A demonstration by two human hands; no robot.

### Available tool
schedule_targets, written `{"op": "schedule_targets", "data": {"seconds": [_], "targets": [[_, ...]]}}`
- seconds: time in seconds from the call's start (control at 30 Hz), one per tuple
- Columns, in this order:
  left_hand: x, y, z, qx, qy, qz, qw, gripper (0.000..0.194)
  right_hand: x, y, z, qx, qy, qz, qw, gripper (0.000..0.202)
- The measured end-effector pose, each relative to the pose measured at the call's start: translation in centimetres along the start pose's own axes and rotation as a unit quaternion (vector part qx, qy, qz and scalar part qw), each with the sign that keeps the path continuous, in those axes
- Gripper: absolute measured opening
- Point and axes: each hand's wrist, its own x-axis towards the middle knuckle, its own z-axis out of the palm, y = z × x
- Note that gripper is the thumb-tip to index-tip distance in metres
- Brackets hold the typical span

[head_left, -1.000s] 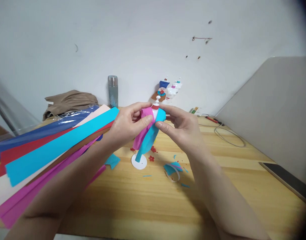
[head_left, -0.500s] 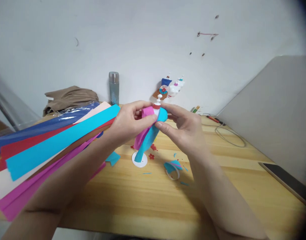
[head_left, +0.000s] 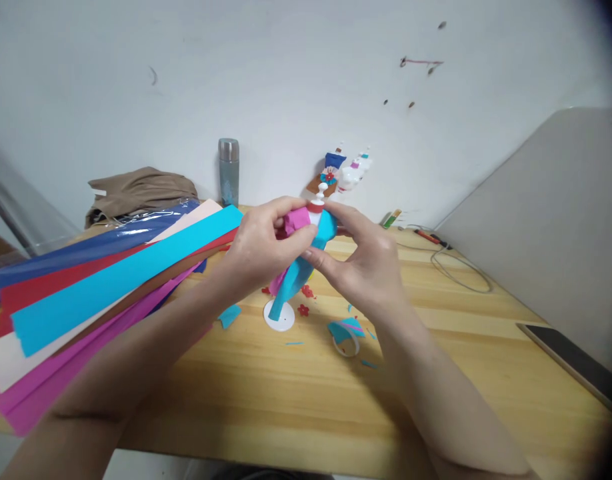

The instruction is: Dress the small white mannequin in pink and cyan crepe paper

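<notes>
Between my hands stands a small white dress form (head_left: 315,217) with a knobbed top and a red band at its neck. Pink paper (head_left: 297,221) covers its left side, and a blue paper strip (head_left: 297,275) crosses its front and trails down to the round white base (head_left: 286,323). My left hand (head_left: 266,237) is closed on the pink side, thumb pressed against the front. My right hand (head_left: 363,257) pinches the blue paper at the right side between thumb and fingers. Its far fingertips are partly hidden behind the form.
Coloured paper strips (head_left: 126,267) fan out at the left. Red flowers (head_left: 303,311), blue scraps and a white tape ring (head_left: 356,347) lie on the table. Behind stand a bottle (head_left: 229,173) and decorated dress forms (head_left: 331,170); a phone (head_left: 571,360) lies right.
My right thumb has moved slightly left and down along the blue paper. The blue strip now spreads wider over the front, covering more of the pink. The camera view has shifted a little.
</notes>
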Motion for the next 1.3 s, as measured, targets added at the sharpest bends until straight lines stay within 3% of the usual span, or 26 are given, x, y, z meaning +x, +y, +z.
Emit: {"op": "schedule_targets", "data": {"seconds": [0.33, 0.43, 0.57, 0.7, 0.8, 0.9, 1.13, 1.3], "targets": [[0.1, 0.5, -0.4, 0.010, -0.026, 0.011, 1.000, 0.042, -0.1, -0.3, 0.2, -0.010, -0.011, -0.011, 1.000, 0.049], [0.2, 0.6, -0.7, 0.028, -0.016, 0.009, 0.999, 0.040, 0.0, -0.4, 0.0, -0.006, -0.028, 0.004, 1.000, 0.054], [0.9, 0.2, -1.9, -0.017, -0.051, -0.036, 0.998, 0.049, 0.4, 0.2, -0.8, 0.057, -0.053, 0.051, 0.996, 0.063], [2.0, -1.5, -3.5, -0.110, -0.051, -0.077, 0.990, 0.058, 0.9, 1.3, -1.4, 0.100, -0.050, 0.127, 0.986, 0.039], [2.6, -2.8, -4.2, -0.155, -0.028, -0.087, 0.984, 0.051, 0.8, 1.8, -0.8, 0.099, -0.052, 0.162, 0.981, 0.021], [2.8, -3.3, -4.5, -0.163, -0.015, -0.091, 0.982, 0.046, 0.5, 1.9, 0.3, 0.100, -0.062, 0.159, 0.980, 0.021], [2.5, -2.4, -4.3, -0.151, -0.046, -0.102, 0.982, 0.058, 0.5, 1.2, 1.2, 0.141, -0.045, 0.130, 0.980, 0.018], [2.3, -2.2, -4.3, -0.137, -0.047, -0.092, 0.985, 0.061, 0.8, 1.0, 1.0, 0.221, -0.064, 0.176, 0.957, 0.016]]}}
